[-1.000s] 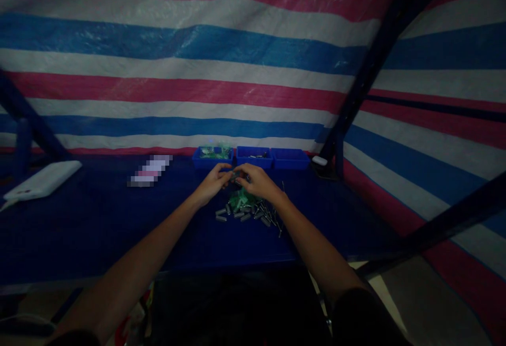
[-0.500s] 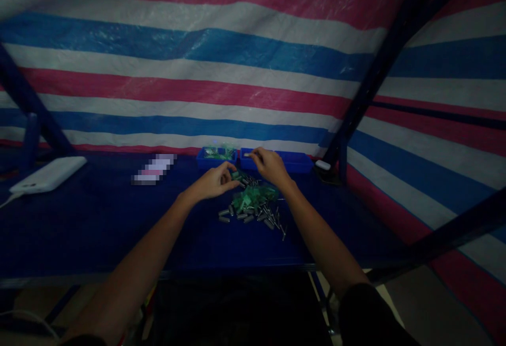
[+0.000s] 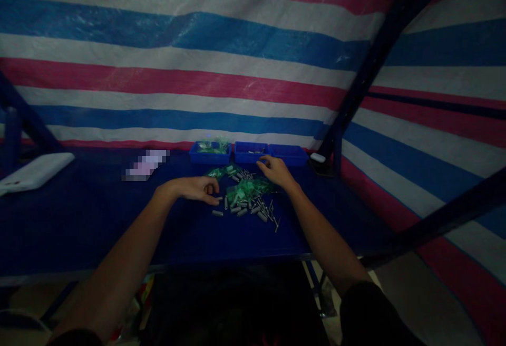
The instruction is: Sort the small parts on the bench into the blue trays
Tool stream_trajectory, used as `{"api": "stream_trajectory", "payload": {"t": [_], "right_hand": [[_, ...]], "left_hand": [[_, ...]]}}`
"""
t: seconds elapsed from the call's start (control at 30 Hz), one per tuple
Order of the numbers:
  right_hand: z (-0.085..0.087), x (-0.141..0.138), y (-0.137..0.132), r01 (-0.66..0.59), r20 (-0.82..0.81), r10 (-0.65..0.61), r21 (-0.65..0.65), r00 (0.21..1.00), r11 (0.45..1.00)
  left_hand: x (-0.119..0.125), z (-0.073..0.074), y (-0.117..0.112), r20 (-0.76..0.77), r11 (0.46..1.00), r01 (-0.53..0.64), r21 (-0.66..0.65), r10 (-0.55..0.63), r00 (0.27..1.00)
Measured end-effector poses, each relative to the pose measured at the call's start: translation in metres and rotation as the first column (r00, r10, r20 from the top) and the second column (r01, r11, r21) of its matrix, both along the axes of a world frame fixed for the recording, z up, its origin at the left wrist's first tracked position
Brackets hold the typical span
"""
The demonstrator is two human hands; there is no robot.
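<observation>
My left hand (image 3: 196, 189) is low over the table at the left side of a pile of small metal parts. Its fingers are curled but apart from the thumb, whose tip is at a small metal cylinder (image 3: 219, 198); I cannot tell whether it touches. My right hand (image 3: 276, 171) hovers behind the pile, just in front of the blue bins, thumb and fingers apart with nothing visible between them. In the pile lie several grey metal cylinders (image 3: 242, 212), thin metal pins (image 3: 269, 210), some T-shaped, and crumpled green plastic bags (image 3: 247, 190).
Along the back stand a blue bin with green bags (image 3: 211, 156), a middle blue bin (image 3: 251, 155) with a few metal pieces, and a right blue bin (image 3: 288, 154). A white device (image 3: 37, 171) and a blurred flat item (image 3: 145, 165) lie left. A white case (image 3: 317, 157) sits right.
My right hand has drawn back from over the middle bin and no longer shows the small light piece. My left hand has moved left and nearer, to the loose cylinders. The view has shifted slightly.
</observation>
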State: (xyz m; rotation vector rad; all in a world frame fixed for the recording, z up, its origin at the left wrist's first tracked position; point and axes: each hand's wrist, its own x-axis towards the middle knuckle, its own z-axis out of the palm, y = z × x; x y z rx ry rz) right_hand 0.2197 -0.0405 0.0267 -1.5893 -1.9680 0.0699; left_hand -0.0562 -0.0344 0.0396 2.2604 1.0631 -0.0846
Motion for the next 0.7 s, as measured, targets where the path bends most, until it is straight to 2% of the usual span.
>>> {"api": "stream_trajectory", "payload": {"t": [0.13, 0.2, 0.33, 0.43, 0.5, 0.6, 0.7], "right_hand": [[0.001, -0.013, -0.002, -0.027, -0.058, 0.03, 0.058, 0.998, 0.998], [0.001, -0.025, -0.007, -0.085, -0.044, 0.089, 0.07, 0.995, 0.994], [0.002, -0.051, -0.022, -0.253, -0.009, 0.255, 0.098, 0.967, 0.963], [0.006, -0.065, -0.034, -0.366, 0.031, 0.365, 0.131, 0.93, 0.921], [0.007, -0.071, -0.041, -0.432, 0.084, 0.424, 0.139, 0.902, 0.891], [0.007, -0.074, -0.045, -0.476, 0.169, 0.452, 0.145, 0.876, 0.867], [0.011, -0.068, -0.033, -0.429, 0.233, 0.388, 0.165, 0.892, 0.888]], "left_hand": [[0.0, 0.0, -0.001, -0.02, 0.998, 0.054, 0.027, -0.054, 0.998], [0.001, 0.0, 0.0, 0.001, 0.999, 0.04, 0.03, -0.04, 0.999], [0.004, 0.001, 0.002, 0.185, 0.997, -0.054, 0.053, 0.043, 0.982], [0.008, 0.002, -0.003, 0.355, 0.995, -0.091, -0.043, 0.1, 0.929], [0.011, 0.003, -0.006, 0.422, 0.991, -0.07, -0.114, 0.112, 0.899], [0.014, 0.001, -0.009, 0.469, 0.989, -0.032, -0.147, 0.098, 0.878], [0.016, -0.001, -0.01, 0.423, 0.992, -0.02, -0.123, 0.071, 0.904]]}}
